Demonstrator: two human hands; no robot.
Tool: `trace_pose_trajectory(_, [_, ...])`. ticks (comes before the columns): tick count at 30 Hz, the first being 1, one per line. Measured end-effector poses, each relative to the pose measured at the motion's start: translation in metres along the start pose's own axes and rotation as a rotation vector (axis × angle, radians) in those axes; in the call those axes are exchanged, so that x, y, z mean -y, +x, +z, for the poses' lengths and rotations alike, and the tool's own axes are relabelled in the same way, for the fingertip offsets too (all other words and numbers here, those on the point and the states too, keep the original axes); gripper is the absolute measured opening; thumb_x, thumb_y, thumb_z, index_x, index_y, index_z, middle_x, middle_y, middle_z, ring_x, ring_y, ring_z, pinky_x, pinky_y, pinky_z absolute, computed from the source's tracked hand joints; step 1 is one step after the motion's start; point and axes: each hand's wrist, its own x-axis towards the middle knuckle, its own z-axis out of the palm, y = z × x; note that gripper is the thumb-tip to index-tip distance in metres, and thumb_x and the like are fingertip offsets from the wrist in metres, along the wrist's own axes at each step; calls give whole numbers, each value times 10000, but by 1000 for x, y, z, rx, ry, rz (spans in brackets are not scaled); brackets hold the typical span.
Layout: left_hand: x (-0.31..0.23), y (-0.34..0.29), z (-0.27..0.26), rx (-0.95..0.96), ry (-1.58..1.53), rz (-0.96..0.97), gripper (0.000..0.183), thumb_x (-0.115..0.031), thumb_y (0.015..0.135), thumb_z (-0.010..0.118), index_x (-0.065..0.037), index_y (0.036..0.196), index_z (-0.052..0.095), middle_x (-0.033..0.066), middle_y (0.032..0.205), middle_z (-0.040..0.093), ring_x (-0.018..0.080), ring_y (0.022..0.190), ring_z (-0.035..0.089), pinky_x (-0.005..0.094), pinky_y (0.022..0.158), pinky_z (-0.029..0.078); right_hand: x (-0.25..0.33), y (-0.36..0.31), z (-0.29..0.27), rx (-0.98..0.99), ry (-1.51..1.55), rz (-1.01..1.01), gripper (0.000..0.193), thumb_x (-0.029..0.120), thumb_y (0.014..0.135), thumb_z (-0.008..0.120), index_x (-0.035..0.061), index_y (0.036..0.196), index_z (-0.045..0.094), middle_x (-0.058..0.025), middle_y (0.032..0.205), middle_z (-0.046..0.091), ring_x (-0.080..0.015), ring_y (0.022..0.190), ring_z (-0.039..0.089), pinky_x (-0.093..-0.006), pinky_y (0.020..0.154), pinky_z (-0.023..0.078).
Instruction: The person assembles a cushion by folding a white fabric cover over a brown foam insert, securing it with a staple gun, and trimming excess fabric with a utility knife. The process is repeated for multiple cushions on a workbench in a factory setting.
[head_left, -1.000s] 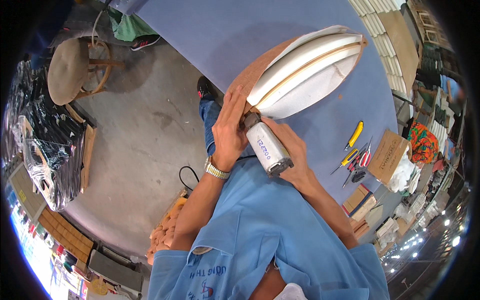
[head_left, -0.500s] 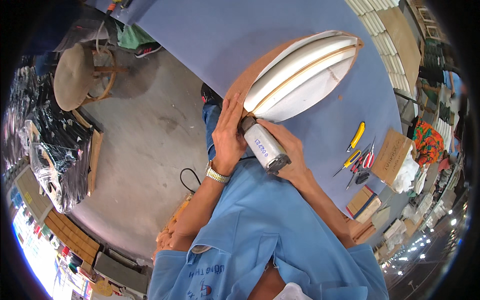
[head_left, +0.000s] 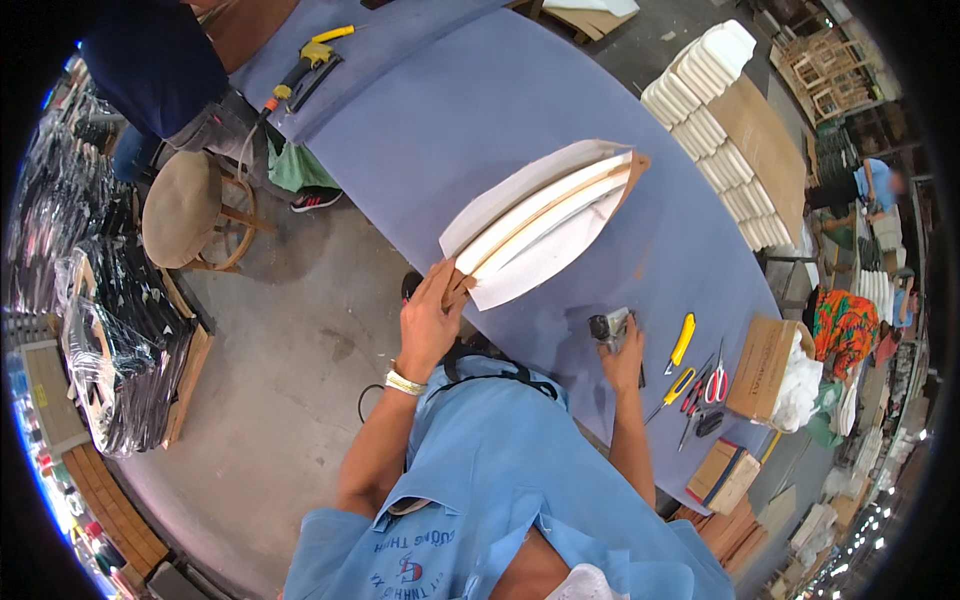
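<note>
A boat-shaped cushion piece with white padding, a tan strip along its middle and brown edges lies on the blue-grey table. My left hand grips its near pointed end, the fingers over the brown material there. To the right, my right hand is closed around a grey and black hand tool, apparently a staple gun, held at the table top apart from the cushion piece. The tool's lower part is hidden by the hand.
Right of my right hand lie a yellow utility knife, a yellow-handled screwdriver and red-handled cutters. A cardboard box stands beyond. At far left are a yellow air gun, a round stool and another person.
My right hand has carried the grey tool away from the cushion's near end to the right. My left hand stays at that end. The brown outer side now shows less, and the view has shifted.
</note>
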Motion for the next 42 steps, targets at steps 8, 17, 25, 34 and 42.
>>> trace_pose_trajectory(8, [-81, 97, -115, 128, 197, 465, 362, -131, 847, 802, -127, 1207, 770, 57, 1266, 745, 299, 1228, 685, 389, 967, 593, 82, 50, -76, -163, 276, -274, 567, 228, 851, 809, 53, 1366, 651, -212, 1463, 585, -385, 1315, 584, -471, 1121, 446])
trace_pose_trajectory(17, [-159, 173, -117, 285, 67, 856, 589, 60, 852, 663, -158, 1400, 648, 115, 1577, 513, 328, 1495, 450, 418, 1026, 565, 221, 64, -73, -20, 586, -639, 455, 320, 946, 750, 15, 1279, 690, -191, 1239, 713, -338, 1020, 716, -416, 865, 577])
trace_pose_trajectory(25, [-103, 72, 34, 48, -414, 228, 480, -222, 1066, 599, -10, 1487, 505, 277, 1330, 610, 301, 1199, 664, 346, 787, 577, 218, 63, -57, -248, 609, -363, 416, 358, 1113, 511, 21, 946, 688, -189, 720, 589, -289, 621, 553, -410, 607, 461])
trace_pose_trajectory(34, [-185, 132, -15, 172, -166, 357, 462, -321, 1101, 550, 75, 884, 648, 219, 608, 457, 174, 546, 438, 417, 538, 403, 179, 37, -104, -293, 831, -292, 437, 266, 1123, 512, -8, 783, 513, 14, 673, 439, -76, 670, 375, -324, 574, 340])
trace_pose_trajectory(42, [-85, 114, 107, 426, -182, -51, 366, -287, 1062, 561, 31, 1141, 725, 273, 820, 684, 398, 767, 689, 457, 736, 518, 55, 49, 29, -120, 879, 250, 483, 348, 1114, 524, -41, 832, 580, -11, 681, 504, -101, 658, 419, -356, 586, 377])
